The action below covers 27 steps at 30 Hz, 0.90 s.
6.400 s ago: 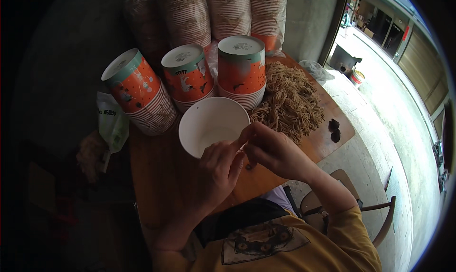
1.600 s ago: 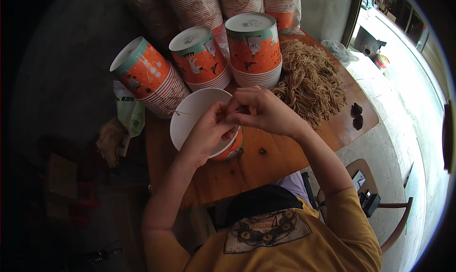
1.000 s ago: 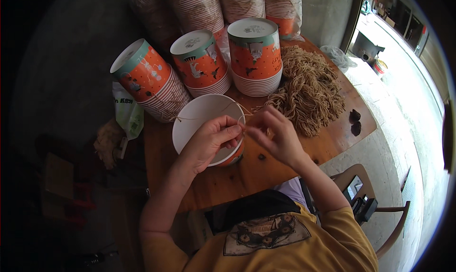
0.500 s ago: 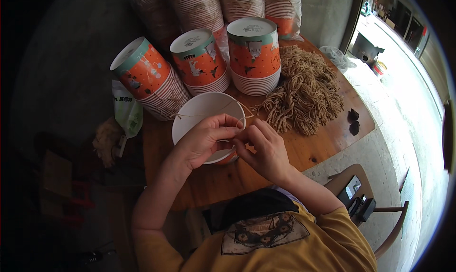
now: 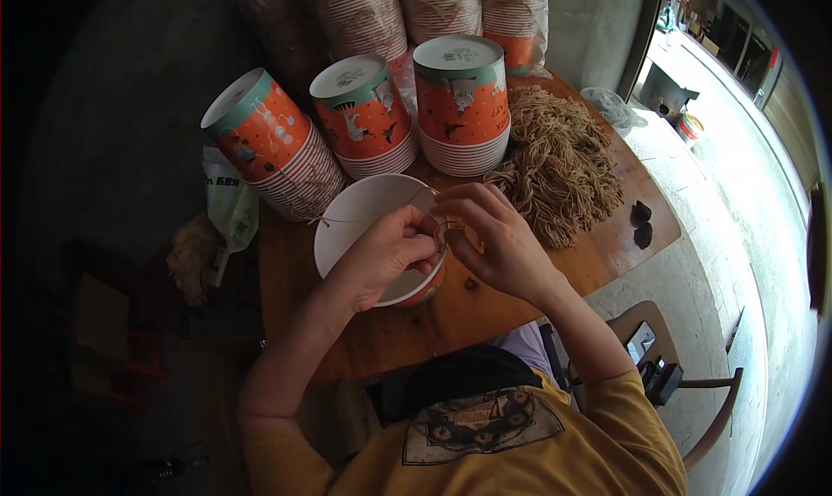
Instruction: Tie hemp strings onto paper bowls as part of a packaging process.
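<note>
In the head view the left hand (image 5: pixel 390 252) pinches the twisted cord (image 5: pixel 326 220) between thumb and forefinger at the near right rim of the white-lined paper bucket (image 5: pixel 342 236), which stands on the worktop (image 5: pixel 598 260), while the right hand (image 5: pixel 503 232) has its thumb and fingers parted around a small loop. Good handling here probably means a firm left pinch close to the rim, a light right touch so the loop stays round, and enough slack across the mouth that the paper wall does not bend.
</note>
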Each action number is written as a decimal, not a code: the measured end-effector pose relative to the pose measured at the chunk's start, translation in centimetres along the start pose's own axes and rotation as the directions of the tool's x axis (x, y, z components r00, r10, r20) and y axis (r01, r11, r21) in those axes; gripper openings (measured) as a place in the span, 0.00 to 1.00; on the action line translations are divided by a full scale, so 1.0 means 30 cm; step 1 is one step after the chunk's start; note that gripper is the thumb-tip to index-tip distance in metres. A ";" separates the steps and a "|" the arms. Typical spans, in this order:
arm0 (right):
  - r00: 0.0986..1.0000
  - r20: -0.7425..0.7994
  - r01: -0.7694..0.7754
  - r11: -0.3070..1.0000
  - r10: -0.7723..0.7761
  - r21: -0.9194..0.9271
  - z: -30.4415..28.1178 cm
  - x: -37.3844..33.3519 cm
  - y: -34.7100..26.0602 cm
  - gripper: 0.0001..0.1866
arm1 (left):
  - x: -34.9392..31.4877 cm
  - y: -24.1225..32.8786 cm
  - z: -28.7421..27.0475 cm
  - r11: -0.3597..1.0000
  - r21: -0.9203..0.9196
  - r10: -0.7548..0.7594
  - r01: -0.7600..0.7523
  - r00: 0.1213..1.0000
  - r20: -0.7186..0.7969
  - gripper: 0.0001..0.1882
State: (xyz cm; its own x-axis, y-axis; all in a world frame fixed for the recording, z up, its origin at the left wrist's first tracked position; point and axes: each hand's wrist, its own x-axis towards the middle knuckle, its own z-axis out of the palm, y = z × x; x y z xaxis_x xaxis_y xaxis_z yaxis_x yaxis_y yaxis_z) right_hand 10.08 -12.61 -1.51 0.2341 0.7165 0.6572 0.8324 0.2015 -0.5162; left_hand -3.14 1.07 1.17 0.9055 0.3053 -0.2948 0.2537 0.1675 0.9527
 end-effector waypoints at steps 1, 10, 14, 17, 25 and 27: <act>0.999 0.023 0.038 0.999 -0.039 0.005 0.006 -0.001 0.017 0.11 | 0.001 0.001 0.001 1.000 -0.015 0.004 -0.004 1.000 0.006 0.08; 0.984 0.050 -0.177 0.931 0.170 0.319 0.004 -0.042 0.030 0.04 | 0.002 -0.016 -0.009 0.990 0.095 0.104 -0.107 0.994 0.041 0.11; 0.927 0.228 -0.373 0.795 0.298 0.478 0.008 -0.060 0.063 0.02 | 0.005 -0.035 0.001 0.966 0.191 0.170 -0.174 0.985 0.038 0.11; 0.989 0.089 -0.150 0.868 0.122 0.473 0.011 -0.047 0.071 0.02 | 0.005 -0.046 0.014 0.924 0.232 0.308 -0.304 0.951 0.016 0.11; 0.976 0.159 -0.214 0.557 0.145 0.802 -0.008 -0.012 0.079 0.03 | 0.000 -0.049 0.020 0.926 0.259 0.293 -0.276 0.956 -0.029 0.11; 0.966 0.227 -0.258 0.500 0.124 0.827 -0.015 -0.003 0.082 0.04 | 0.003 -0.058 0.020 0.918 0.267 0.309 -0.293 0.951 -0.017 0.11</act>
State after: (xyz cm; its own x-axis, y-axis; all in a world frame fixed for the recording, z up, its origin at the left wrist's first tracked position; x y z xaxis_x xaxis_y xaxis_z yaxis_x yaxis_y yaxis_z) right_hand 12.34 -12.47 -2.59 0.2151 0.8687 0.4462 -0.0593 0.4676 -0.8819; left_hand -3.29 0.23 -0.48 0.9338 0.3576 0.0127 0.0581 -0.1864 0.9808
